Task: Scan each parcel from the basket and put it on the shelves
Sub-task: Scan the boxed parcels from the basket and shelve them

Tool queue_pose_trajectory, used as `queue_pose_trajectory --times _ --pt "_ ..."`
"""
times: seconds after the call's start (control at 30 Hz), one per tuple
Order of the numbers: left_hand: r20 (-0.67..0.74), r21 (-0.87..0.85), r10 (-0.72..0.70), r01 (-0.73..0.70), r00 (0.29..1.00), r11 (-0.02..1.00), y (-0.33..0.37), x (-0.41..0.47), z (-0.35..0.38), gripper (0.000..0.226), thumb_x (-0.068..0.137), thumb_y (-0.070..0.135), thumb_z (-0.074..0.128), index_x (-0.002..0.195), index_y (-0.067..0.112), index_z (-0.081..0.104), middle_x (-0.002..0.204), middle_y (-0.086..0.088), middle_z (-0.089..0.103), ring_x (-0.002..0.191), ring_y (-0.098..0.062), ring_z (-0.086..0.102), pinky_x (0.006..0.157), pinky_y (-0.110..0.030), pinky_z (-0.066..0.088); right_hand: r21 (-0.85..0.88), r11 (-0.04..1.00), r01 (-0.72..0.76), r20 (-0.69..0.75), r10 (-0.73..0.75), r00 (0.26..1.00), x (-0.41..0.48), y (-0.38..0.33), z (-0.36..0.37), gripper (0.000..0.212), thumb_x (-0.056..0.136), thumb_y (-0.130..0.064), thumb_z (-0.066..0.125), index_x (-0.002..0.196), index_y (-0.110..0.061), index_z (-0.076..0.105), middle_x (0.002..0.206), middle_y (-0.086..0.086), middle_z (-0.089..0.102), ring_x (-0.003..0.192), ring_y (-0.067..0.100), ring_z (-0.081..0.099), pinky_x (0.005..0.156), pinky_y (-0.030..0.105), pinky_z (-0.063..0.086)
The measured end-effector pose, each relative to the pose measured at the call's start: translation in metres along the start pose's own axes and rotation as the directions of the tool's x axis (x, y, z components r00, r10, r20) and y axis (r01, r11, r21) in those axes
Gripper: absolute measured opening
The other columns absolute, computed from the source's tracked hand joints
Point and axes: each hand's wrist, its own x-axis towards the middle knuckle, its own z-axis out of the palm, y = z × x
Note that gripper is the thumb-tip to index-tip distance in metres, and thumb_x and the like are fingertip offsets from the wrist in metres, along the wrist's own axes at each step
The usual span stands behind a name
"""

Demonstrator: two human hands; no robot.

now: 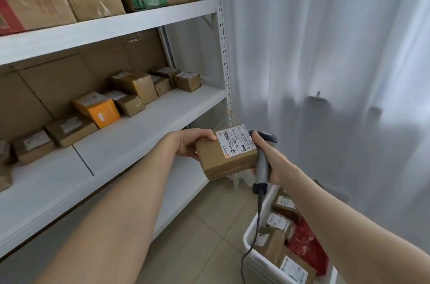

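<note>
My left hand [189,144] grips a small brown cardboard parcel [226,158] by its left end, with the white barcode label facing up. My right hand [271,159] holds a grey handheld scanner [261,162] by its handle, right beside the parcel's right end, its head up by the label. The scanner's dark cable hangs down toward the white basket [252,260] at the lower right, which holds several more labelled brown parcels and a red bag. The white shelves [149,121] stand to the left, the middle board carrying a row of small parcels.
Large cardboard boxes [93,0] fill the upper shelf. An orange box [99,109] sits among the small parcels on the middle board. A white curtain [325,51] hangs to the right. Beige floor tiles lie between the shelf unit and the basket.
</note>
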Motion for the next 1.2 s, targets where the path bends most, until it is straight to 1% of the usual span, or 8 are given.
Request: queue_pose_trajectory --times 0.17,0.23,0.3,0.43,0.57,0.77,0.93,1.2 --pt "-0.138 -0.049 0.091 -0.098 0.986 0.994 0.003 0.012 -0.059 0.046 0.078 0.03 0.07 0.123 0.021 0.062 0.119 -0.012 0.064 0.105 -0.026 0.061 0.083 -0.038 0.054 -0.067 0.997 0.036 0.006 -0.035 0.999 0.046 0.002 0.06 0.066 0.06 -0.044 0.085 0.115 -0.014 0.064 0.093 0.006 0.077 0.079 0.022 0.074 0.061 0.03 0.057" --pt "-0.282 -0.172 0.115 -0.168 0.953 0.971 0.003 0.02 -0.081 0.032 0.084 0.039 0.068 0.111 0.022 0.064 0.116 -0.01 0.063 0.099 -0.022 0.061 0.076 -0.035 0.054 0.023 0.998 0.063 0.001 -0.064 0.998 0.064 0.0 0.084 0.06 0.065 -0.038 0.085 0.115 -0.012 0.065 0.096 0.007 0.077 0.088 0.022 0.073 0.072 0.033 0.057" --pt "-0.377 -0.28 0.069 -0.185 0.924 0.942 -0.003 0.028 -0.103 0.05 0.081 0.056 0.065 0.117 0.024 0.056 0.124 -0.006 0.057 0.112 -0.024 0.055 0.088 -0.045 0.052 0.165 0.983 0.085 -0.004 -0.085 0.996 0.079 -0.006 0.108 0.052 0.073 -0.033 0.083 0.116 -0.012 0.064 0.099 0.008 0.076 0.089 0.022 0.073 0.076 0.033 0.058" --pt "-0.269 -0.458 0.058 -0.181 0.961 0.87 -0.017 0.049 -0.129 0.088 0.061 0.065 0.071 0.132 0.026 0.035 0.124 -0.013 0.055 0.125 -0.034 0.048 0.094 -0.058 0.042 0.298 0.943 0.15 -0.049 -0.142 0.989 0.113 -0.019 0.147 0.055 0.079 -0.029 0.08 0.126 -0.009 0.059 0.112 0.012 0.072 0.105 0.029 0.068 0.096 0.043 0.053" --pt "-0.246 -0.602 0.154 -0.275 0.957 0.749 -0.009 0.076 -0.125 0.053 0.072 0.049 0.074 0.112 0.018 0.057 0.096 -0.011 0.074 0.1 -0.029 0.066 0.074 -0.052 0.055 0.312 0.937 0.157 -0.054 -0.148 0.988 0.139 -0.026 0.172 0.058 0.078 -0.031 0.081 0.126 -0.007 0.058 0.117 0.015 0.069 0.108 0.033 0.066 0.101 0.048 0.049" --pt "-0.414 -0.607 0.065 -0.328 0.908 0.723 0.013 0.121 -0.156 0.04 0.081 0.037 0.072 0.112 0.015 0.059 0.096 -0.007 0.071 0.093 -0.027 0.066 0.058 -0.04 0.057 0.237 0.946 0.222 -0.156 -0.189 0.97 0.193 -0.048 0.186 0.052 0.076 -0.029 0.083 0.118 -0.01 0.059 0.109 0.012 0.071 0.098 0.031 0.07 0.094 0.051 0.053" --pt "-0.527 -0.575 -0.104 -0.264 0.844 0.774 0.035 0.167 -0.209 0.06 0.082 0.044 0.07 0.129 0.017 0.046 0.109 -0.01 0.063 0.102 -0.03 0.059 0.092 -0.057 0.049 0.22 0.964 0.15 -0.152 -0.118 0.981 0.256 -0.086 0.189 0.025 0.08 -0.019 0.079 0.1 -0.011 0.065 0.097 0.01 0.071 0.075 0.023 0.072 0.062 0.032 0.06" --pt "-0.594 -0.644 -0.241 -0.274 0.767 0.714 0.083 0.263 -0.274 0.07 0.078 0.034 0.075 0.136 0.016 0.041 0.127 -0.012 0.059 0.105 -0.03 0.061 0.073 -0.049 0.054 0.16 0.982 0.1 -0.095 -0.086 0.992 0.358 -0.145 0.207 0.032 0.087 -0.014 0.07 0.116 -0.006 0.06 0.095 0.011 0.068 0.059 0.018 0.068 0.046 0.021 0.05"
